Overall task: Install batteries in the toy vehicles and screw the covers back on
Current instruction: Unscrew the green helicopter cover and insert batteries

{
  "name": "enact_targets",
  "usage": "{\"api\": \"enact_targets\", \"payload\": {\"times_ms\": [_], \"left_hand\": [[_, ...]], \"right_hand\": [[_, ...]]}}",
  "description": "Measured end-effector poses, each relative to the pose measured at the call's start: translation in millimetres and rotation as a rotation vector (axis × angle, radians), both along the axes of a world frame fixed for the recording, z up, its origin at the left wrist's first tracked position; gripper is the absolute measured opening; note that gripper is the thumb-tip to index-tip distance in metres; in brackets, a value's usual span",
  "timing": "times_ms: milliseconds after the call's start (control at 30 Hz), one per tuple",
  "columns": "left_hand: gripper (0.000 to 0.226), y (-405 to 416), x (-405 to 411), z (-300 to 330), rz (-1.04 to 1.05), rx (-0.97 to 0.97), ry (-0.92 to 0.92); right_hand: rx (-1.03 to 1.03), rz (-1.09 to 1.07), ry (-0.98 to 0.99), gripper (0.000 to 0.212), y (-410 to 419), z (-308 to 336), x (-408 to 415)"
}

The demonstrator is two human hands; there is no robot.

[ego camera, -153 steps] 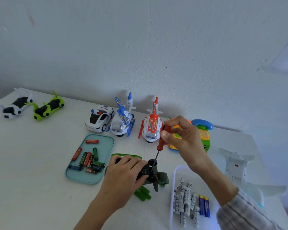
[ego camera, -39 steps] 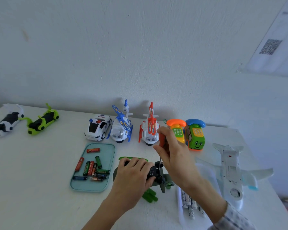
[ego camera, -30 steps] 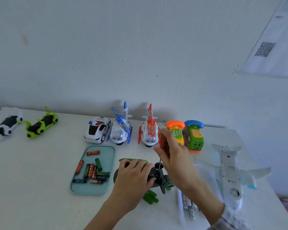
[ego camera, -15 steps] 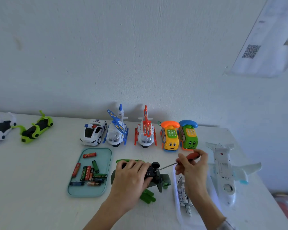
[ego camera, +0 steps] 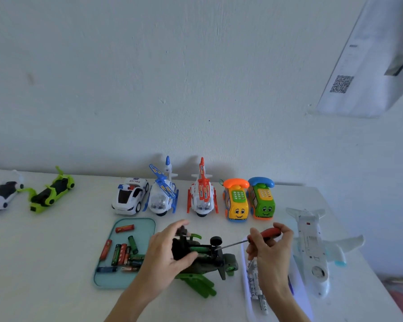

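Note:
A dark green toy helicopter (ego camera: 209, 263) lies upside down at the table's front centre. Its battery bay is uncovered and a green battery (ego camera: 199, 249) shows inside. My left hand (ego camera: 166, 254) grips the toy's body, with the thumb at the bay and the fingers over a dark piece at the far side. My right hand (ego camera: 269, 251) holds a red-handled screwdriver (ego camera: 247, 240) nearly level, its tip at the right end of the bay.
A teal tray (ego camera: 147, 223) of several coloured batteries lies left of the toy. A clear tray (ego camera: 243, 252) of white batteries sits under my right wrist. A police car (ego camera: 129, 196), two helicopters, two phone cars and a white plane (ego camera: 312, 247) ring the work spot.
The black cover is off the bay and the batteries inside now show. My left hand has shifted its hold on the toy. The screwdriver stays level at the bay's right end.

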State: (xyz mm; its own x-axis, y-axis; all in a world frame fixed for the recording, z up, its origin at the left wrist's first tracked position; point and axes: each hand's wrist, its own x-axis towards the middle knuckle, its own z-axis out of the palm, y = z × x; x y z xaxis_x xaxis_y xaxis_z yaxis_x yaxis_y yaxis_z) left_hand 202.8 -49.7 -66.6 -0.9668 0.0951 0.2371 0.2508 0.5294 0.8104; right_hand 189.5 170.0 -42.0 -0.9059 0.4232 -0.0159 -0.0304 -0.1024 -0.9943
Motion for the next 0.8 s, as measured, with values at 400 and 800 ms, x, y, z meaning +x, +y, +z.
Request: {"api": "enact_targets", "payload": {"times_ms": [400, 800], "left_hand": [[0.097, -5.7, -8.6, -3.0, -0.041, 0.214, -0.164], [0.084, -9.7, -8.1, -5.4, -0.093, 0.183, -0.114]], "right_hand": [[0.498, 0.078, 0.377, 0.055, -30.8, 21.7, 9.5], [0.545, 0.03, 0.305, 0.048, -43.2, 20.0, 3.0]]}}
